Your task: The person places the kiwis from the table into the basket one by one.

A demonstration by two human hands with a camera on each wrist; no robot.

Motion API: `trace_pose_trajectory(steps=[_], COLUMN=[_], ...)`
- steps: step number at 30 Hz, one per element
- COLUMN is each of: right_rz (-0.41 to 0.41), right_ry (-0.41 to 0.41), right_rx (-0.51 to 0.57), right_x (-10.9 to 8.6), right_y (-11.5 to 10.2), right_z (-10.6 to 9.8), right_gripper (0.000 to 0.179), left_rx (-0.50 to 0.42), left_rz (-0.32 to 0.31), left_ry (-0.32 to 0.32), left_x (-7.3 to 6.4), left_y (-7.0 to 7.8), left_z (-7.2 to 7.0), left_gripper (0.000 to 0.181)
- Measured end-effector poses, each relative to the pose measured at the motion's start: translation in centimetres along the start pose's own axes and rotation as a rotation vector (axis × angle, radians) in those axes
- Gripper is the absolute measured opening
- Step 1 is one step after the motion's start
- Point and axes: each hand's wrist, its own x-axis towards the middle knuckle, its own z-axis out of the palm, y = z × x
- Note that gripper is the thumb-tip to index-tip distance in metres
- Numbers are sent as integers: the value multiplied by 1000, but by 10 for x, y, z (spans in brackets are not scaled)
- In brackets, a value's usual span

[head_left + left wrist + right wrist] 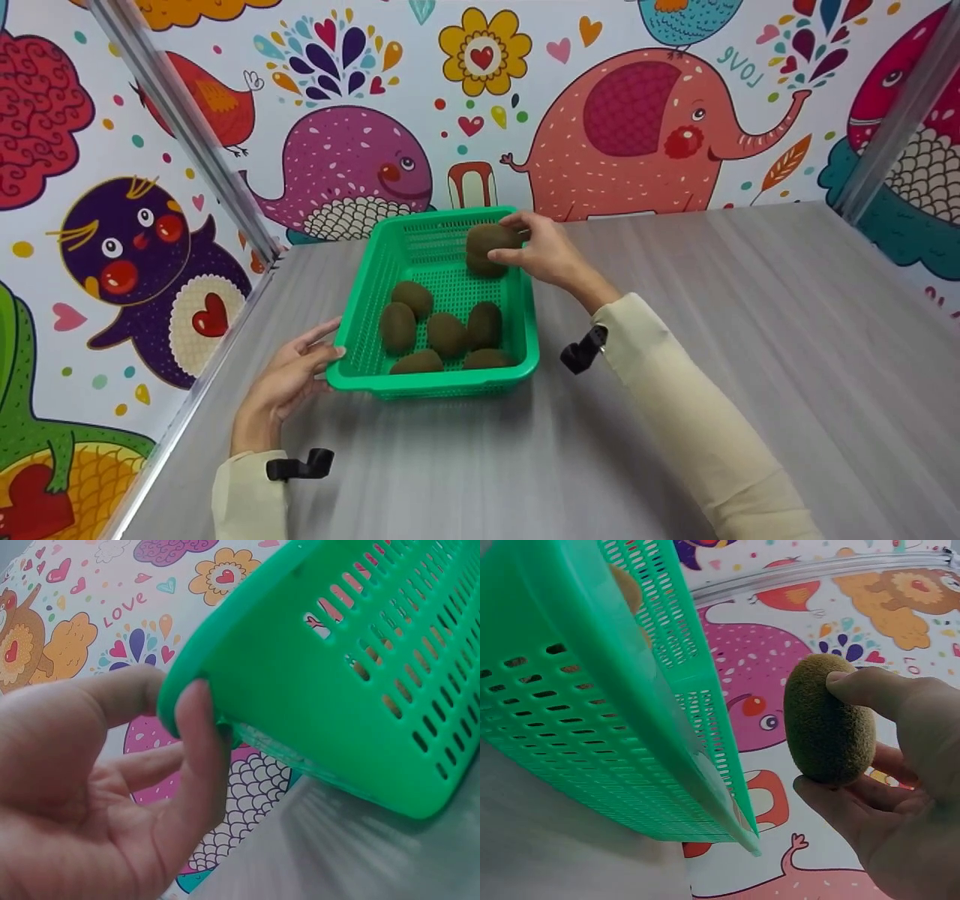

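A green plastic basket (531, 337) holds several brown fuzzy kiwis, most grouped toward its near end, such as one kiwi (448, 334) in the middle. My left hand (289, 382) grips the basket's near left corner; in the left wrist view, fingers of that hand (112, 787) lie on both sides of the rim. Over the far right part of the basket, my right hand (551, 251) pinches another kiwi (491, 237) between thumb and fingers. In the right wrist view this kiwi (829, 720) appears above the rim, apart from it. Below it, a further kiwi (487, 267) is partly covered.
The basket is on a grey wood-grain table (720, 337). Behind it stands a white wall panel printed with cartoon animals, including an elephant (630, 172). Metal frame posts (187, 127) rise at the corners. A black wrist-camera mount (583, 349) sits at each cuff.
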Motion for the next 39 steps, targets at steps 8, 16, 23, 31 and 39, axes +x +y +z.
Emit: trace_pose_trajectory(steps=[8, 16, 23, 31, 39], right_rz=[101, 295, 431, 484, 486], right_ry=[-49, -115, -135, -188, -213], right_rx=[52, 370, 589, 525, 341], right_x=[10, 20, 27, 31, 29], right_y=[-7, -7, -9, -7, -5], right_z=[14, 29, 39, 50, 58], right_gripper=[55, 56, 56, 54, 46], left_rx=[-16, -24, -19, -17, -46], left_rz=[17, 12, -4, 5, 17], left_ry=[-15, -16, -7, -7, -22], left_x=[-2, -2, -1, -1, -1], left_y=[-1, 0, 1, 1, 0], left_z=[-1, 1, 1, 1, 0], left_gripper=[65, 66, 66, 65, 66])
